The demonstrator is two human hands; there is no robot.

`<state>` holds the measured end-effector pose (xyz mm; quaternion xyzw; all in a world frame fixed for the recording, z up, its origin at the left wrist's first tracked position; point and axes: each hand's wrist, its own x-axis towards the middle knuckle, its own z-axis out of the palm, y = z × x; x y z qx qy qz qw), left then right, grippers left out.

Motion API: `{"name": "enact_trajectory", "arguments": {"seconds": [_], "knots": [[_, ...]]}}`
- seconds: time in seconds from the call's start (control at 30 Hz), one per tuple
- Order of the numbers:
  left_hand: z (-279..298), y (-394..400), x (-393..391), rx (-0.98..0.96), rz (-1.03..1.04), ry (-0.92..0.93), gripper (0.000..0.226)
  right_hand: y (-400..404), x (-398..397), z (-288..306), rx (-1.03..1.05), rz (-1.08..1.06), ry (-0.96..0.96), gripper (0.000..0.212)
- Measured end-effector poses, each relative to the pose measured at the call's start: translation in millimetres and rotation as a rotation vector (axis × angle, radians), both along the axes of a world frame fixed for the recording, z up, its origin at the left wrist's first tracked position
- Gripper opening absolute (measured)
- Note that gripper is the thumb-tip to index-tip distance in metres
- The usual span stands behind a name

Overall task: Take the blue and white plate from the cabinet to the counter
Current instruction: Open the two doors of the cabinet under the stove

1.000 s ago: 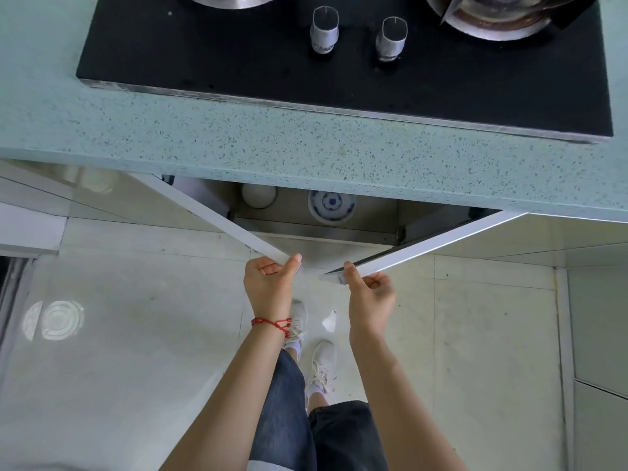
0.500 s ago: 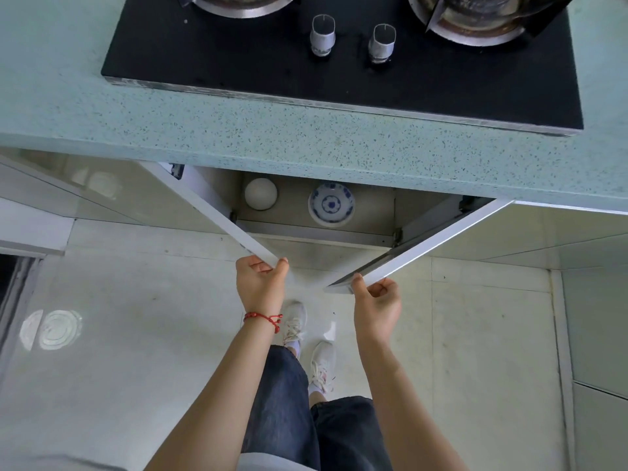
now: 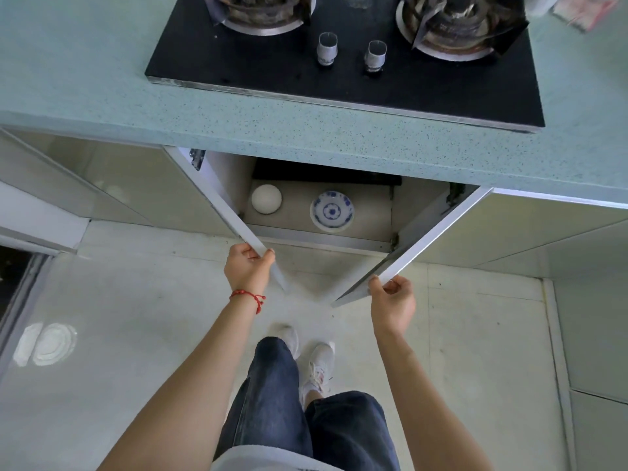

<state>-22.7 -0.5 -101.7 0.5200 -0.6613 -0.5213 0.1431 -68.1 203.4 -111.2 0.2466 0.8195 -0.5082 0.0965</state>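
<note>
While my left grip (image 3: pixel 249 266) and right grip (image 3: pixel 392 299) pinch the glossy doors (image 3: pixel 431 237), I see a round patterned plate (image 3: pixel 332 211) under the speckled tabletop (image 3: pixel 306 130)

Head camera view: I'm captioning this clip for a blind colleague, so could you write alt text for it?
Seen from above, a person's left hand and right hand hold two cabinet doors open under a speckled counter. Inside, a blue and white plate sits beside a plain white dish. A black gas hob is set into the counter.
</note>
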Motion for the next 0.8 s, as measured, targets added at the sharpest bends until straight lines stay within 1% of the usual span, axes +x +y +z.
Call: {"name": "enact_trajectory", "arguments": {"seconds": [0.2,0.3,0.37,0.53,0.67,0.8], "knots": [[4.4,-5.0,12.9,0.009,-0.018,-0.017,0.026,16.7,12.2,0.5,0.040,-0.016,0.029,0.017],[6.7,-9.5,21.8,0.015,-0.043,-0.016,0.026,22.3,15.3,1.0,0.079,-0.021,0.049,0.019],[7.7,-14.0,30.4,0.012,-0.063,-0.011,0.023,24.8,18.4,1.4,0.104,-0.030,0.047,0.022],[6.0,-28.7,51.8,-0.031,-0.119,-0.046,0.017,31.1,22.6,5.4,0.180,-0.015,0.062,0.020],[4.6,-40.5,70.0,-0.058,-0.145,-0.074,0.012,40.2,27.6,9.1,0.218,0.012,0.067,0.026],[2.8,-51.0,85.0,-0.076,-0.144,-0.082,0.012,52.9,33.7,13.2,0.235,-0.003,0.067,0.020]]}}
